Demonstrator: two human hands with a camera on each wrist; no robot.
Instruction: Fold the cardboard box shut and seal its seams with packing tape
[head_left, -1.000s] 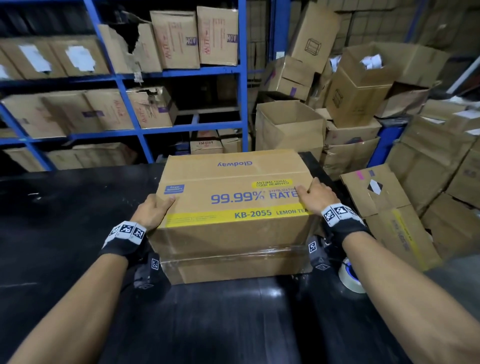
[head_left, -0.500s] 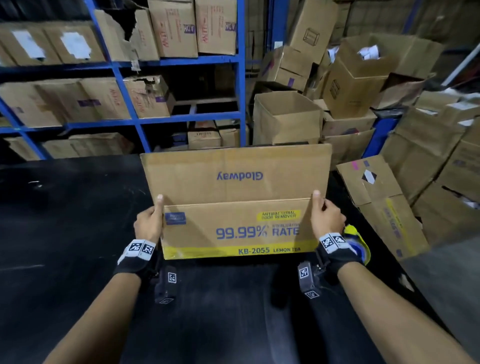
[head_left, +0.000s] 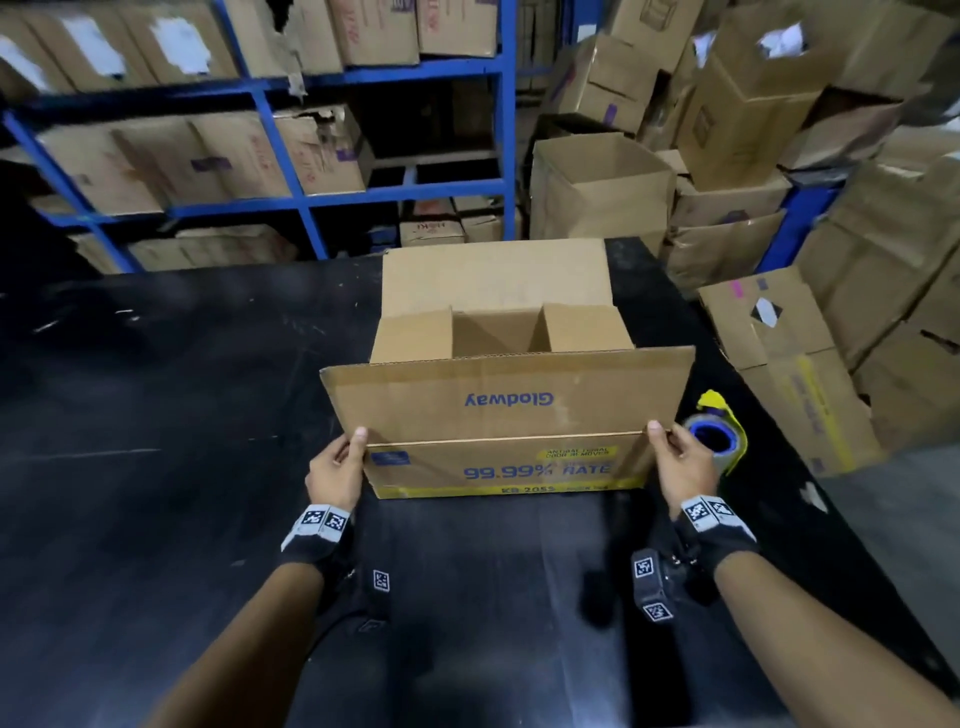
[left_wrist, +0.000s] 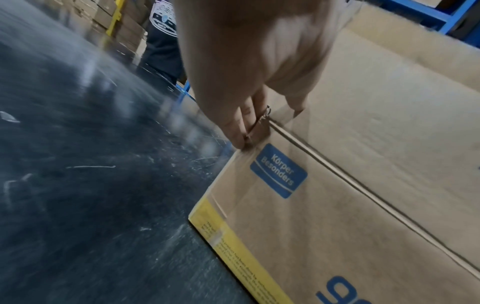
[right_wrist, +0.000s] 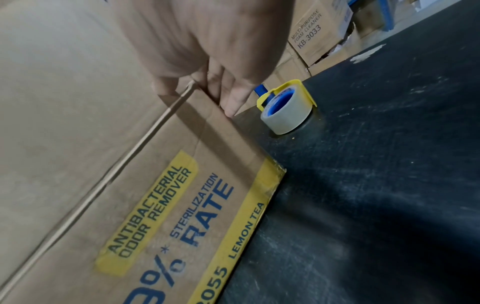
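A brown cardboard box (head_left: 509, 470) printed "Glodway" and "99.99% RATE" stands on the black table (head_left: 182, 467) with its top open. Its near flap (head_left: 509, 400) leans toward me and its far flap (head_left: 493, 275) stands up. The two short side flaps (head_left: 413, 335) are folded partly inward. My left hand (head_left: 337, 467) pinches the box's near left corner (left_wrist: 255, 131) at the flap crease. My right hand (head_left: 680, 457) pinches the near right corner (right_wrist: 205, 98) the same way. A roll of clear packing tape (head_left: 711, 441) in a yellow holder (right_wrist: 285, 115) lies just right of the box.
Blue shelving (head_left: 498, 104) stacked with cartons stands behind the table. A heap of cartons (head_left: 779, 364) crowds the table's right edge. In the left wrist view a person in a dark shirt (left_wrist: 163, 41) stands off to the left.
The box, first tipped with its taped underside toward me, has been turned upright and now shows its open top. Both hands moved from its sides to the near top corners.
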